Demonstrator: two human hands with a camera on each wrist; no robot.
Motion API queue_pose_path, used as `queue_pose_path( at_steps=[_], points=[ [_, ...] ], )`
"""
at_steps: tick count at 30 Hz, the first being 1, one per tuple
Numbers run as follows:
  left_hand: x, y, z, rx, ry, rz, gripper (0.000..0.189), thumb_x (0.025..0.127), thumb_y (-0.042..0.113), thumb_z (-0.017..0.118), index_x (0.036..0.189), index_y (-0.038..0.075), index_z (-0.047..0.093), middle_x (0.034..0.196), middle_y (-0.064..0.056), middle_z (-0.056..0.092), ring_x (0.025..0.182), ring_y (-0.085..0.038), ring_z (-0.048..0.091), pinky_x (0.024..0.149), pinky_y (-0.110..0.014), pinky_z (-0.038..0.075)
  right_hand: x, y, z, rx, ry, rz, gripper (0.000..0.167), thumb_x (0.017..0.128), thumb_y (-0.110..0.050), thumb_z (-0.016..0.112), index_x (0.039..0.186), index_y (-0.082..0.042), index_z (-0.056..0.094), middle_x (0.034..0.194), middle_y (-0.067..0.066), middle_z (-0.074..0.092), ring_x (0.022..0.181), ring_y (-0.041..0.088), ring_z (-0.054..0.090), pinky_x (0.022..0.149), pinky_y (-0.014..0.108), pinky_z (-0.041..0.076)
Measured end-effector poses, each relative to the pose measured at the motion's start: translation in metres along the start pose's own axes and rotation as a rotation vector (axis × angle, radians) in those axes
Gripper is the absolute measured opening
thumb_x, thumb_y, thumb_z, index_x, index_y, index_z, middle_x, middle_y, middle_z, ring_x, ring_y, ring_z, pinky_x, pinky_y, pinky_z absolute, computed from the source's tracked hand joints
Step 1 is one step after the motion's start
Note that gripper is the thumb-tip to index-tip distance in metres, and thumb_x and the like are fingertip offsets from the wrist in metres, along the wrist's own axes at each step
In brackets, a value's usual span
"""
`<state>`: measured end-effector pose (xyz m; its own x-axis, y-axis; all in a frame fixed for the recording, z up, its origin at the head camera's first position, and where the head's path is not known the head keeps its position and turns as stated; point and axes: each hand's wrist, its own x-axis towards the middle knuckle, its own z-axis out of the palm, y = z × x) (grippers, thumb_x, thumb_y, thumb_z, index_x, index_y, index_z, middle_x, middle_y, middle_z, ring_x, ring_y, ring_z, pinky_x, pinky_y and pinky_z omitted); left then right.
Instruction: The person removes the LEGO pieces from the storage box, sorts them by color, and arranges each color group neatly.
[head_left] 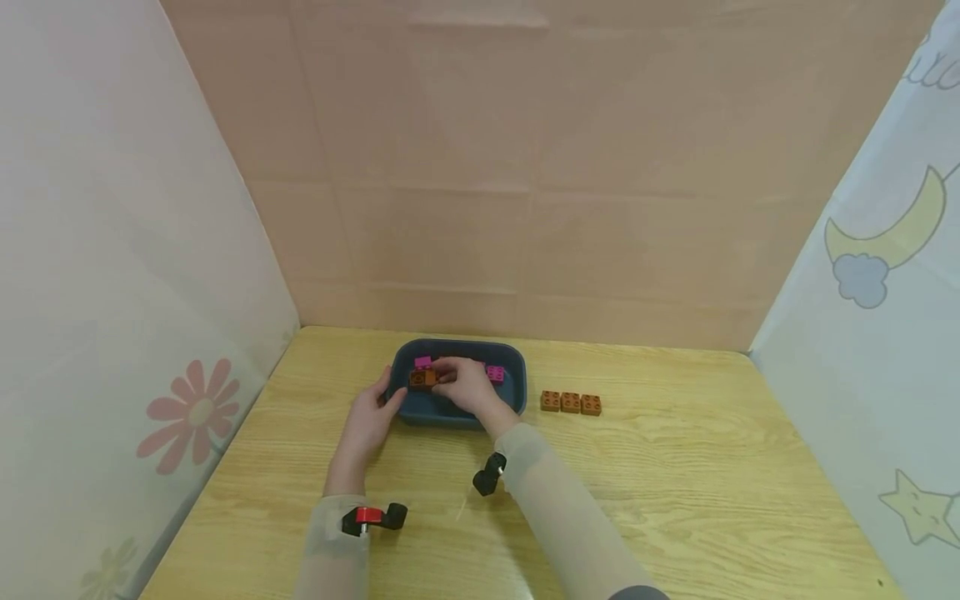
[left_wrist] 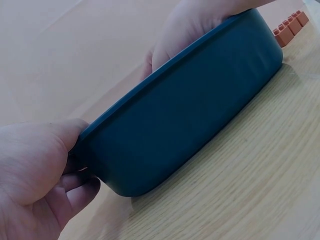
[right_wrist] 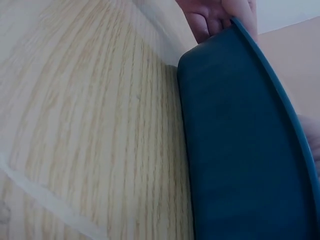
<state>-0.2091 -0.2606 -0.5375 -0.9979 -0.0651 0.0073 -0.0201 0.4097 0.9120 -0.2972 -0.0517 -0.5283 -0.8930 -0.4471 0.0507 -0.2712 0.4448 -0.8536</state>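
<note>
A dark blue plastic tub [head_left: 457,421] stands on the table with toy building bricks inside. My left hand [head_left: 369,419] grips its left end, thumb over the rim and fingers curled against the outer wall, as the left wrist view also shows. Inside the tub, my right hand [head_left: 467,385] pinches an orange-brown brick [head_left: 430,377] between thumb and fingers. A darker brown brick [head_left: 417,381] sits right beside it. Magenta bricks lie behind, one magenta brick [head_left: 423,362] at the back left and another magenta brick [head_left: 495,373] at the right. The tub wall hides the right fingertips in both wrist views.
Three orange-brown bricks [head_left: 571,402] stand in a row on the wooden table [head_left: 675,467], right of the tub. A tan cloth backdrop [head_left: 480,250] rises behind the table, with patterned white cloths along both sides.
</note>
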Motion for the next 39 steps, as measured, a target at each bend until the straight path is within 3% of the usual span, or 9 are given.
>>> queue_pose_path(
  at_steps=[11, 31, 39],
  points=[
    [0.001, 0.0022, 0.0016, 0.005, -0.001, 0.002, 0.07, 0.113, 0.03, 0.059, 0.168, 0.002, 0.027, 0.173, -0.017, 0.026, 0.159, -0.036, 0.028, 0.127, -0.051, 0.03, 0.0002, -0.0015, 0.0012, -0.091, -0.049, 0.025, 0.046, 0.094, -0.007, 0.084, 0.138, -0.003, 0.07, 0.129, 0.013, 0.074, 0.109, 0.025, 0.074, 0.091, 0.039, 0.064],
    [0.0006, 0.0021, 0.0017, -0.006, -0.002, 0.004, 0.07, 0.114, 0.032, 0.057, 0.168, 0.002, 0.026, 0.174, -0.017, 0.025, 0.159, -0.035, 0.028, 0.127, -0.05, 0.031, 0.0001, -0.0036, 0.0013, -0.112, -0.044, 0.041, 0.04, 0.096, -0.01, 0.082, 0.134, -0.006, 0.074, 0.128, 0.011, 0.075, 0.11, 0.024, 0.074, 0.094, 0.04, 0.063],
    [-0.0024, 0.0028, -0.0017, -0.002, 0.007, 0.0, 0.068, 0.114, 0.029, 0.057, 0.168, 0.002, 0.026, 0.173, -0.017, 0.026, 0.159, -0.035, 0.028, 0.127, -0.05, 0.031, 0.0016, -0.006, 0.002, -0.086, -0.027, 0.007, 0.039, 0.094, -0.012, 0.084, 0.131, -0.006, 0.075, 0.124, 0.009, 0.076, 0.106, 0.022, 0.074, 0.09, 0.038, 0.063]
  ],
)
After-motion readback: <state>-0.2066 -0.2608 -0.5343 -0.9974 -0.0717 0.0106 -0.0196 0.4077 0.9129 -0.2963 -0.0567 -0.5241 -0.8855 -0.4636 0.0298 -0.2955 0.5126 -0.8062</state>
